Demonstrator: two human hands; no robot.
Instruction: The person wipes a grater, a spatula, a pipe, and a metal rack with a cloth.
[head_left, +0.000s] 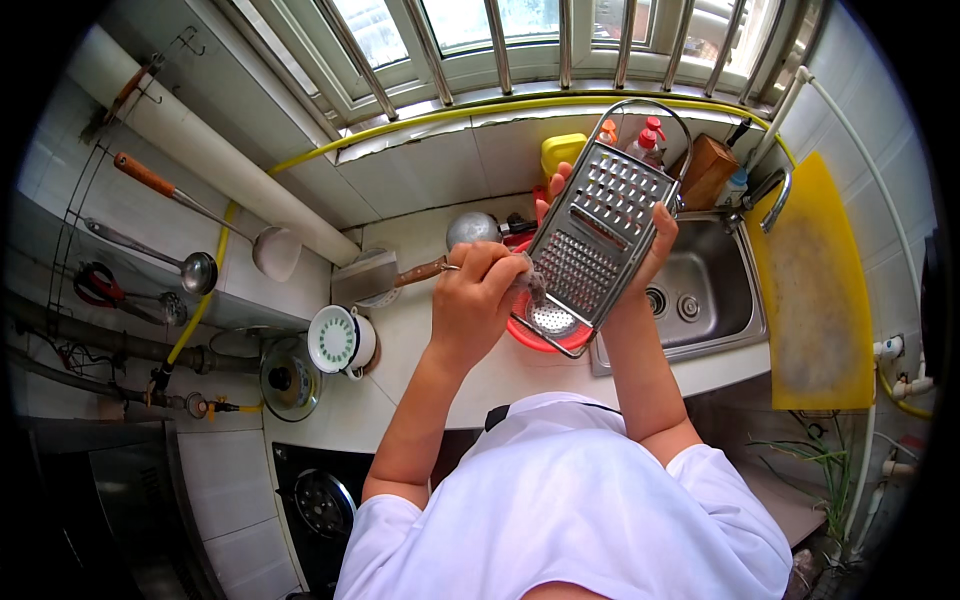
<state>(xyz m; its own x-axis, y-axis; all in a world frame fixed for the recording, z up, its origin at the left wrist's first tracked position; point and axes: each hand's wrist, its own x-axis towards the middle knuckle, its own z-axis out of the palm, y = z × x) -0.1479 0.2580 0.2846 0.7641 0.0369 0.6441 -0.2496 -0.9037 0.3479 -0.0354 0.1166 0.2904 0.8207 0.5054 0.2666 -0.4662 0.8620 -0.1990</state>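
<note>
My right hand (654, 251) grips a flat stainless-steel grater (581, 259) from behind, its fingertips at the left edge and its thumb at the right. The grater is tilted above the counter, with its wire handle loop at the top. In my left hand (478, 289) is a small greyish, crumpled pad (534, 283), perhaps a scouring pad, held against the grater's lower left edge. Its material is too blurred to settle. Below the grater sits a red plastic basket (541, 341), partly hidden. A cleaver (367, 276) with a wooden handle lies left of my left hand.
To the right is a steel sink (709, 289) with a faucet (776, 199); a yellow cutting board (817, 300) stands beyond. A knife block (705, 171) and pump bottles (646, 141) stand behind. At left are an enamel mug (341, 341), a glass lid (289, 382) and a gas hob (319, 499).
</note>
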